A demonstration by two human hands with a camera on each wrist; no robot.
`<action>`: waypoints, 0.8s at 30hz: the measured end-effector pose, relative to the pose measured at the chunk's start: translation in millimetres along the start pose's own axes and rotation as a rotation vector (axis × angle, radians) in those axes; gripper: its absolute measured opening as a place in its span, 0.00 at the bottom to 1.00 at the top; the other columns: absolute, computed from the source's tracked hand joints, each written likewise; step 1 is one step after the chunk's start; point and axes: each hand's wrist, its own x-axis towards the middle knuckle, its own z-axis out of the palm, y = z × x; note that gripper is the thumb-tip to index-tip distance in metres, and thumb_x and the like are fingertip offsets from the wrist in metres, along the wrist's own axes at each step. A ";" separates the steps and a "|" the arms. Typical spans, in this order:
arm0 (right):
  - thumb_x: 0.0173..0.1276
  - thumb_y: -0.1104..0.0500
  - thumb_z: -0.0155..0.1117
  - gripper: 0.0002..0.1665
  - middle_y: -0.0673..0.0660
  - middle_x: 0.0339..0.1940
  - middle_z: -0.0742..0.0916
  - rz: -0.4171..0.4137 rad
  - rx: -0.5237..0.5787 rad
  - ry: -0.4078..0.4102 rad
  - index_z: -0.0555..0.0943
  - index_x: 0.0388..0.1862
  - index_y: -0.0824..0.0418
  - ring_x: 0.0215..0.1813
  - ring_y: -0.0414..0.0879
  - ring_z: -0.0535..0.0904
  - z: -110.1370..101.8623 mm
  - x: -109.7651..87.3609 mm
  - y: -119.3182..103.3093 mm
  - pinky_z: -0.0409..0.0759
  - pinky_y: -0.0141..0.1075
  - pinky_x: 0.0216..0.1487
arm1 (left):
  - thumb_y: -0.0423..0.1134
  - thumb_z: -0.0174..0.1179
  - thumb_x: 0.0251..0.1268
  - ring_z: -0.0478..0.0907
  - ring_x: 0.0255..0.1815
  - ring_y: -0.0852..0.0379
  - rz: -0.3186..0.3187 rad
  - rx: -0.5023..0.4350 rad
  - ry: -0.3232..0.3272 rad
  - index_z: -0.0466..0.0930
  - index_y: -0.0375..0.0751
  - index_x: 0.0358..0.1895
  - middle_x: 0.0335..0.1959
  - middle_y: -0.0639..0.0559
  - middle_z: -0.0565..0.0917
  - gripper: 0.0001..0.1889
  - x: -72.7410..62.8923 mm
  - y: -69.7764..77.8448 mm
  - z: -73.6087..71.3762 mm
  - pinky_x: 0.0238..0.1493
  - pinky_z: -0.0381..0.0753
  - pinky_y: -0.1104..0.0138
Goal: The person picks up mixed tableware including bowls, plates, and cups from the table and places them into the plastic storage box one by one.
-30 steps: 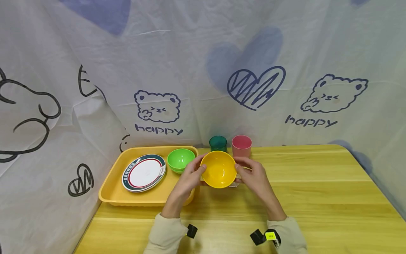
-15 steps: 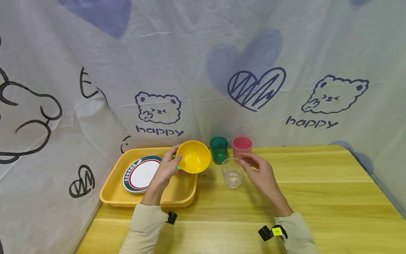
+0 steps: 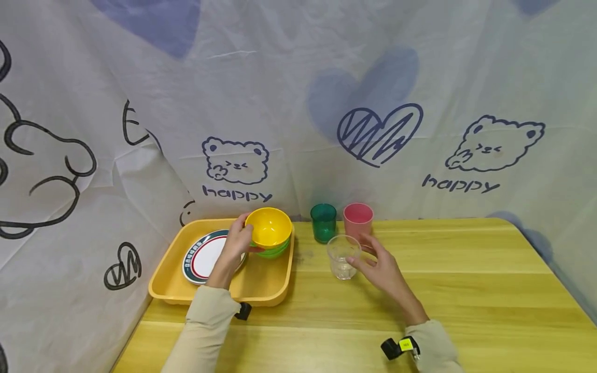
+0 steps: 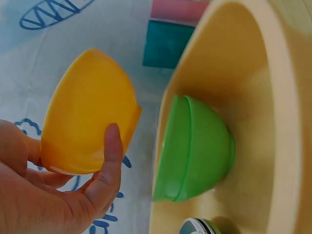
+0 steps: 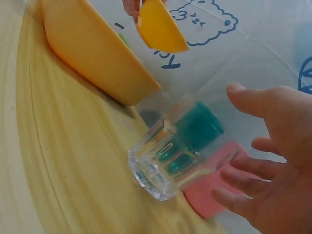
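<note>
My left hand [image 3: 237,244] grips a yellow bowl [image 3: 269,227] by its side, thumb over the rim. Below it, two nested green bowls [image 4: 204,151] stand in the yellow tray [image 3: 261,285]; a gap shows between them and the yellow bowl [image 4: 87,112] in the left wrist view. My right hand [image 3: 382,267] is beside a clear tumbler [image 3: 342,261] on the table. Seen from the right wrist, that hand [image 5: 278,161] has its thumb and fingers spread apart, with the tumbler [image 5: 161,165] just beyond the fingertips.
Stacked white plates [image 3: 209,256] with green and red rims lie in the tray's left part. A dark green cup [image 3: 324,224] and a pink cup [image 3: 358,220] stand behind the tumbler, near the printed cloth [image 3: 298,93] at the table's back.
Both hands held the yellow bowl at first. The right hand released it and stayed by the tumbler, while the left carried the bowl leftward over the green bowls.
</note>
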 end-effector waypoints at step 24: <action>0.63 0.60 0.78 0.52 0.72 0.75 0.69 0.092 0.119 -0.038 0.59 0.79 0.65 0.73 0.68 0.69 17.7 5.1 17.0 0.71 0.53 0.70 | 0.26 0.37 0.80 0.82 0.42 0.42 -0.131 -0.018 -0.033 0.58 0.29 0.76 0.64 0.28 0.70 0.25 27.1 -31.0 -5.5 0.41 0.89 0.49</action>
